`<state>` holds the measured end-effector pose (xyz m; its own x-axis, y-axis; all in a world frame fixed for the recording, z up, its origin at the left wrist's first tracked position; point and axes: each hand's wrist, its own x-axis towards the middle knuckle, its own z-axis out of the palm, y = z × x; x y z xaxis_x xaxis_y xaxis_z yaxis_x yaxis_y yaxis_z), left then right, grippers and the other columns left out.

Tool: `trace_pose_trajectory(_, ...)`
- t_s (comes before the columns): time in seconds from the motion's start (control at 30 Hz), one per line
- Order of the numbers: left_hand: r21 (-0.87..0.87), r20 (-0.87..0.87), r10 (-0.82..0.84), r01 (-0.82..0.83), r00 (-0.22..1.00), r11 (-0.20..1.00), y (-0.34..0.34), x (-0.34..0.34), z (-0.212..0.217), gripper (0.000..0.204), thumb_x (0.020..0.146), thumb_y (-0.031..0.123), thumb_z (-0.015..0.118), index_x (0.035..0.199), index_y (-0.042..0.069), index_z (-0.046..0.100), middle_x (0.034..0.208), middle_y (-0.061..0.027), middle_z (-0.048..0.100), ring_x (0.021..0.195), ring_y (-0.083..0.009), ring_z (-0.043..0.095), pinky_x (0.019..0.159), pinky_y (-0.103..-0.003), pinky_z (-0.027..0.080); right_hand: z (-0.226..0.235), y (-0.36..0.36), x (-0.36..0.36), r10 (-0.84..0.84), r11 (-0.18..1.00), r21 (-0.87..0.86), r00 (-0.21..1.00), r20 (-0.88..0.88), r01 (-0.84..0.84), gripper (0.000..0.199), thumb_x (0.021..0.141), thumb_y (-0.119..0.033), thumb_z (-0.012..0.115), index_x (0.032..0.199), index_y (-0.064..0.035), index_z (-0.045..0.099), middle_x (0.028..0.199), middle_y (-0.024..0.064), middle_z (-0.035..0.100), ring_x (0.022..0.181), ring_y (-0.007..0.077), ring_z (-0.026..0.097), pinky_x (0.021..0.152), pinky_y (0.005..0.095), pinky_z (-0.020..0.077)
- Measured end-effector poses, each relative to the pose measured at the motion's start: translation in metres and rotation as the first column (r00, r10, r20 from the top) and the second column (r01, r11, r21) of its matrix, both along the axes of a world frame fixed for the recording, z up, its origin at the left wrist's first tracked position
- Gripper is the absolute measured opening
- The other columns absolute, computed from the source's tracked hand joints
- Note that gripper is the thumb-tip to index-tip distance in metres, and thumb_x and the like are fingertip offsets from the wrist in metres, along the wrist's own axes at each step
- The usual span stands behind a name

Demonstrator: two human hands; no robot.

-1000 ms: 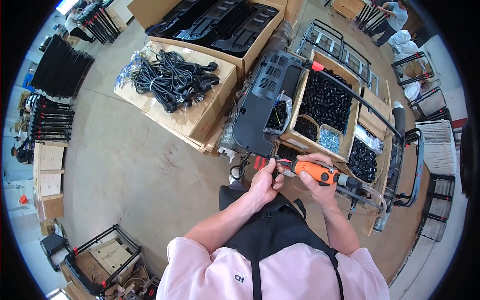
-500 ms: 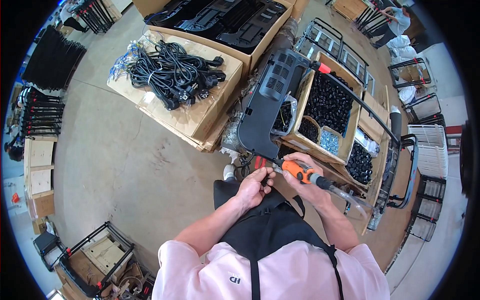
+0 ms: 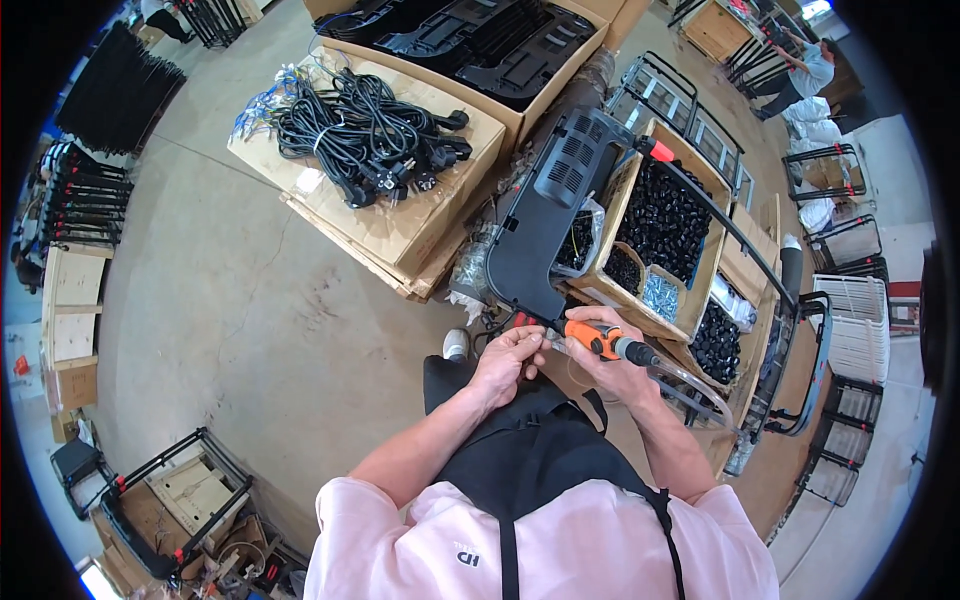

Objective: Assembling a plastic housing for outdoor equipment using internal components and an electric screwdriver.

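Note:
My right hand [image 3: 618, 372] is wrapped round an orange and black power screwdriver [image 3: 592, 338], which points left toward the near end of a black plastic cover [image 3: 525, 235]. A clear hose [image 3: 700, 388] trails from the back of the tool. Just left of the tool's tip, my left hand [image 3: 505, 365] has its thumb and fingers pinched together; whatever they hold is too small or hidden to make out. A red part [image 3: 524, 320] shows just beyond these fingers. The cover has a raised, vented housing toward its far end.
Beside the cover stands a wooden box [image 3: 597, 270] with black plastic parts [image 3: 665, 222] and silver screws [image 3: 660, 292]. Bundled black power cables [image 3: 365, 140] lie on a cardboard box [image 3: 420, 235] to the left. Another person [image 3: 805, 75] stands at the far right.
The view has shifted slightly. My left fingers have come up closer to the screwdriver's tip and the cover's near end. My right hand keeps its grip on the tool.

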<state>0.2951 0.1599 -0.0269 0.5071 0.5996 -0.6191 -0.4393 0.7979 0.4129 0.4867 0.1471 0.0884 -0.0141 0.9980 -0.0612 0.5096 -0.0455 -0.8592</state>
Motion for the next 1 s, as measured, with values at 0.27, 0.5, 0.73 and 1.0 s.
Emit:
trace_pose_trajectory(0.27, -0.165, 0.124, 0.107, -0.086, 0.986, 0.983, 0.003, -0.002, -0.005, 0.022, 0.11, 0.028, 0.062, 0.118, 0.008, 0.066, 0.093, -0.0008, 0.069, 0.069, -0.0081, 0.057, 0.053, -0.022, 0.042, 0.02, -0.004, 0.0, -0.011, 0.999, 0.039, 0.994, -0.111, 0.016, 0.046, 0.09, 0.001, 0.076, 0.133, -0.0014, 0.06, 0.127, 0.0135, 0.071, 0.112, 0.0192, 0.07, 0.097, 0.0333, 0.0577)
trace_pose_trajectory(0.5, -0.346, 0.266, 0.269, -0.168, 0.926, 0.923, 0.013, 0.006, 0.001, 0.023, 0.111, 0.033, 0.059, 0.11, 0.01, 0.065, 0.087, 0.0018, 0.059, 0.068, -0.0096, 0.05, 0.052, -0.023, 0.039, 0.013, -0.004, -0.007, -0.043, 0.998, 0.024, 0.923, -0.382, 0.056, 0.043, 0.089, -0.001, 0.079, 0.129, -0.0033, 0.061, 0.128, 0.0121, 0.07, 0.118, 0.022, 0.068, 0.105, 0.0382, 0.0546)
trace_pose_trajectory(0.73, -0.395, 0.3, 0.296, -0.164, 0.907, 0.904, 0.018, 0.004, 0.001, 0.025, 0.11, 0.034, 0.059, 0.111, 0.009, 0.065, 0.087, 0.0, 0.06, 0.069, -0.0113, 0.051, 0.053, -0.023, 0.039, 0.009, -0.001, -0.015, 0.01, 0.993, 0.112, 0.949, -0.315, 0.027, 0.044, 0.089, -0.002, 0.079, 0.13, -0.0038, 0.062, 0.13, 0.0123, 0.07, 0.116, 0.0218, 0.069, 0.104, 0.0377, 0.0554)
trace_pose_trajectory(1.0, -0.3, 0.207, 0.174, -0.107, 0.963, 0.948, 0.016, -0.002, 0.003, 0.034, 0.114, 0.035, 0.049, 0.121, 0.006, 0.065, 0.095, -0.0061, 0.071, 0.079, -0.0193, 0.071, 0.065, -0.031, 0.058, 0.002, 0.021, -0.038, 0.028, 0.99, 0.142, 0.971, -0.237, 0.006, 0.042, 0.092, -0.003, 0.078, 0.131, -0.0049, 0.062, 0.129, 0.0122, 0.07, 0.112, 0.0191, 0.071, 0.098, 0.034, 0.0584)
